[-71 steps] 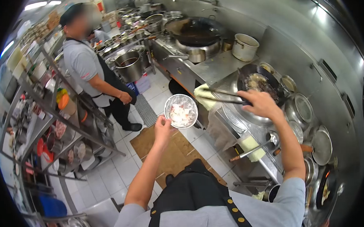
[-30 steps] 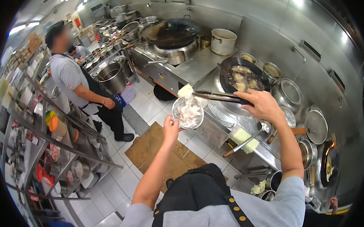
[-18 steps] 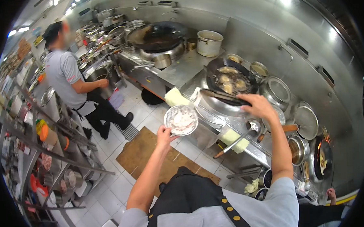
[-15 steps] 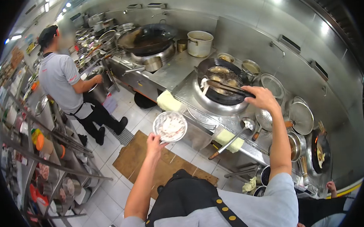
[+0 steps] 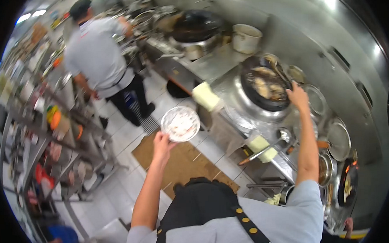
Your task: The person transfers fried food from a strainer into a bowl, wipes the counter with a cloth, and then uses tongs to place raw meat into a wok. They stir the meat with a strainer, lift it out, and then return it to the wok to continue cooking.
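Observation:
A white bowl [image 5: 196, 134] streaked with pale coating and bits of food is gripped at its rim by my left hand [image 5: 161, 144], over the floor beside the stove. My right hand [image 5: 298, 96] is closed around dark tongs [image 5: 280, 72], which reach over the right side of a black wok [image 5: 250, 89]. Several pale golden pieces of food [image 5: 262, 87] lie in dark bubbling oil inside it. The wok rests on a round steel burner ring [image 5: 250, 108].
A ladle [image 5: 265, 151] lies across a folded yellow cloth [image 5: 260, 145] at the counter's edge. Strainers [image 5: 337, 137] stand right of the wok. A co-worker [image 5: 98, 52] stands at the upper left near a second large wok [image 5: 194, 26]. Cardboard [image 5: 179, 165] covers part of the tiled floor.
The view has shifted. The tongs, which held a pale piece at the wok's left side, now point toward its far right side. The bowl holds less food. The co-worker has turned and stretched an arm out.

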Demonstrator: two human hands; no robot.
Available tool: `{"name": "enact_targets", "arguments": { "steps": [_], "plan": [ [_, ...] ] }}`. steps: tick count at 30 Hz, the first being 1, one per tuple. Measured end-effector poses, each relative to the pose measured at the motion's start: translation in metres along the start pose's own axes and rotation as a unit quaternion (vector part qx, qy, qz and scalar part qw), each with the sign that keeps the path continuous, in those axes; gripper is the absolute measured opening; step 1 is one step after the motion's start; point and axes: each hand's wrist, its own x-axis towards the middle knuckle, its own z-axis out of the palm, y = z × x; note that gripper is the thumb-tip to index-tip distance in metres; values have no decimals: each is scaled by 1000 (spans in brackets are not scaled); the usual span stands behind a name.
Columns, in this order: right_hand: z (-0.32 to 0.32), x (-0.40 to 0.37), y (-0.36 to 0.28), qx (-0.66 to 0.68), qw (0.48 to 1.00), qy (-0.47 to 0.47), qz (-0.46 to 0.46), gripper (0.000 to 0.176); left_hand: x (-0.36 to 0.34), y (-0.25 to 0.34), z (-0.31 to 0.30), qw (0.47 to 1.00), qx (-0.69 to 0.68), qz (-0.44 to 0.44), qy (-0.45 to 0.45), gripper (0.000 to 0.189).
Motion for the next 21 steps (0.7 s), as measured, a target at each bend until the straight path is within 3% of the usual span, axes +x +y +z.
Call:
{"name": "enact_targets", "arguments": {
  "steps": [2,4,6,9,11,15,21],
  "plan": [
    [-26,-25,-37,31,996,34,-80,49,9,5,-5,1000,17,7,-6,8],
    [-58,-60,-85,148,934,24,-324,52,12,13,1,999,31,14,-5,8],
    [-86,-95,-132,103,912,-36,-395,52,14,23,14,999,45,19,-21,9],
    [-102,-126,-176,35,912,-78,-401,51,8,31,33,997,24,53,-60,12],
    [-104,-134,-187,-16,899,-67,-433,48,6,30,42,981,63,169,-69,16],
    [-126,-126,-179,31,905,-79,-417,50,12,20,42,979,90,175,-55,14],
    [-142,-141,-159,129,913,-13,-387,50,33,1,45,995,10,50,-85,12]
  ]
}}
